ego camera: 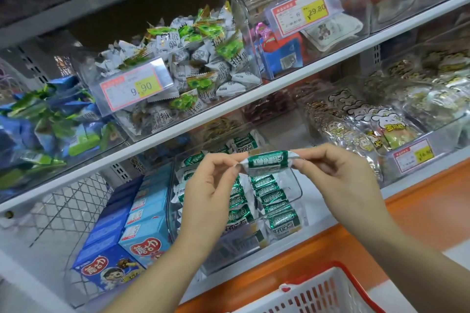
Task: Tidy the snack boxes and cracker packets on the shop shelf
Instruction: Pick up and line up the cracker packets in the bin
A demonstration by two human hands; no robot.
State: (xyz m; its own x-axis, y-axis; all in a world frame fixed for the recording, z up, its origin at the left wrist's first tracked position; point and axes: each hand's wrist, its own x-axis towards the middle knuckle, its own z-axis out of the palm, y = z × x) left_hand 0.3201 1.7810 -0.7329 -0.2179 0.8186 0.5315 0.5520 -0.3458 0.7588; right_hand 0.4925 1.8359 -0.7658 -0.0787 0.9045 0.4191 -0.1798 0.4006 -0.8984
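While btwn hands (206, 193) (348, 185): green pkt (269, 161), tag (131, 89) 9.90

One wide-angle view from the person's head, facing forward, near the shelves (76, 178), their edges slanting from lower left to upper right, left hand (208, 185) and right hand (338, 180) at centre holding one packet (269, 161), basket (318, 295) at bottom edge.

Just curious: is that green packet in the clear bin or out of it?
Out: left hand and right hand pinch the green packet by its ends, over the clear bin.
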